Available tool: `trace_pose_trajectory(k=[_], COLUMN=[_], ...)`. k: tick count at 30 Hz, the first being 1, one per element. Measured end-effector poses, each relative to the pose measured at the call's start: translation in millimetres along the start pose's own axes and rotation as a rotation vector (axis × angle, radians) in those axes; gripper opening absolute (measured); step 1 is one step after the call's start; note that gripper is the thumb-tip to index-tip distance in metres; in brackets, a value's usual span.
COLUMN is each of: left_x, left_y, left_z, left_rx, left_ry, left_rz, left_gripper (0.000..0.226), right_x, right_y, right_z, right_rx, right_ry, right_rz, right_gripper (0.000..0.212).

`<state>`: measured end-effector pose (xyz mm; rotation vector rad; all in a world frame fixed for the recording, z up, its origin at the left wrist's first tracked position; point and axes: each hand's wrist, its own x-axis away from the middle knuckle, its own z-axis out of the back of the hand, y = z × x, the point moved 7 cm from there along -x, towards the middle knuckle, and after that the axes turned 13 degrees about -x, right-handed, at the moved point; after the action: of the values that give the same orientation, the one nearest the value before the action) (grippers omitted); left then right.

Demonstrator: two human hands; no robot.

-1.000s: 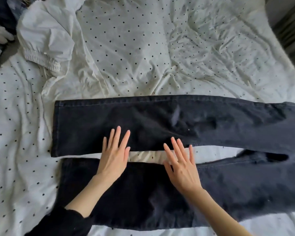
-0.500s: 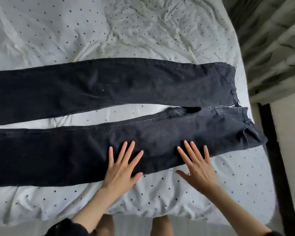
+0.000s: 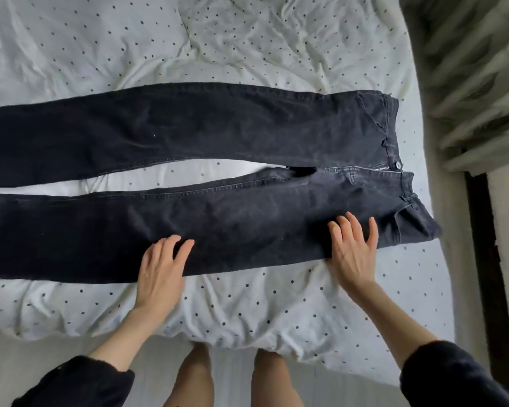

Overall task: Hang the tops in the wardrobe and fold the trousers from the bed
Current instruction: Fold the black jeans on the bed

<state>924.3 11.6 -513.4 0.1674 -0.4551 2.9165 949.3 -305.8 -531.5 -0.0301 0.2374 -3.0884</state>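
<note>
You had a bed (image 3: 247, 304) under a rumpled white dotted sheet (image 3: 247, 39) filling most of the view. Pale curtain (image 3: 476, 83) hung in folds at upper right, dark vertical strip (image 3: 482, 259) below it. Light floor (image 3: 41, 356) by the bed's near edge. Soft, even light.

One pair of black trousers (image 3: 218, 148), one dotted bed sheet (image 3: 247, 39) — two hands: left (image 3: 159, 268), right (image 3: 353, 248).

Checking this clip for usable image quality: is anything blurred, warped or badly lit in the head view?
Head view: soft, even light, no glare; the dark trousers lose some fabric detail. Left hand and right hand look slightly soft. The curtain at upper right is smeared, and the bed edge bows from wide-angle distortion.
</note>
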Motion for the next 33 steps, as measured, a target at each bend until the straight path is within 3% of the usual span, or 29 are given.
trace_pose_trajectory(k=[5, 8, 12, 16, 23, 28, 33], left_x=[-10.0, -38.5, -98.4, -171.2, -294.8, -334.2, -336.5], left_y=[-50.4, -75.8, -97.4, -114.4, -135.8, -134.5, -136.9], left_z=[37.0, 65.7, 109.6, 132.7, 84.0, 15.7, -4.1], left_rx=[0.147, 0.247, 0.316, 0.279, 0.456, 0.578, 0.572], left_ry=[-0.023, 0.098, 0.289, 0.335, 0.159, -0.059, -0.059], left_rz=[0.166, 0.26, 0.282, 0.233, 0.219, 0.213, 0.22], left_gripper=[0.029, 0.006, 0.005, 0.01, 0.023, 0.022, 0.021], right_x=[-7.8, -32.1, -83.0, -145.5, -256.6, -295.2, -301.4], right_y=[25.7, 29.1, 31.6, 55.8, 64.2, 74.8, 74.1], right_z=[47.9, 75.4, 100.8, 107.8, 75.7, 6.2, -36.7], right_rx=[0.017, 0.012, -0.055, -0.13, -0.193, -0.381, -0.395], right_ry=[0.07, 0.095, 0.119, 0.087, 0.047, -0.08, -0.19], right_rz=[-0.118, -0.142, -0.162, -0.334, -0.355, -0.468, -0.503], right_gripper=[0.042, 0.033, 0.025, 0.028, 0.03, 0.03, 0.043])
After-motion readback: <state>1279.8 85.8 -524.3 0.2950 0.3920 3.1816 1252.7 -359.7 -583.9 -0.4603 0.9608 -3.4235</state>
